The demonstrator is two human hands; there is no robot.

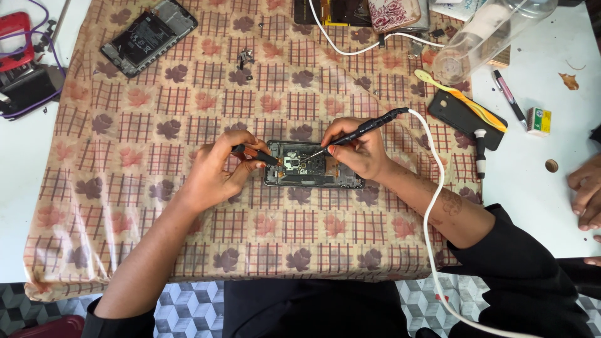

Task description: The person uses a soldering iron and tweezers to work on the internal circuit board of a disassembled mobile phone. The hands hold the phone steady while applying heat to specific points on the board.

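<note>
The opened phone (pixel 313 166) lies flat on the patterned cloth (pixel 188 206) that covers the bench (pixel 538 206), right between your two hands and touching both. Its long axis runs left to right across your view, back cover off, the dark circuit board facing up at you.

Your left hand (pixel 216 172) sits at the phone's left end. Its grip is closed around a small black and orange tool (pixel 253 154), pinched between thumb and fingertips, with the tool's tip pointing right onto the board's left part.

Your right hand (pixel 360 150) rests over the phone's upper right edge. Its grip is clamped, pen-fashion, on a black soldering iron (pixel 363 130). The iron slants from upper right down to lower left, and its thin metal tip meets the board near the middle, just right of the other tool's tip. A white cable (pixel 432 206) leaves the iron's rear end, curves over your right forearm and drops off the bench's near edge.

Well apart at upper left lies another opened phone (pixel 149 36) showing its battery. To the right of your hand a black phone case (pixel 460 116) lies with a yellow toothbrush (pixel 460 99) across it, a clear plastic bottle (pixel 491 34) beyond. Another person's hand (pixel 587 191) rests at the right edge.
</note>
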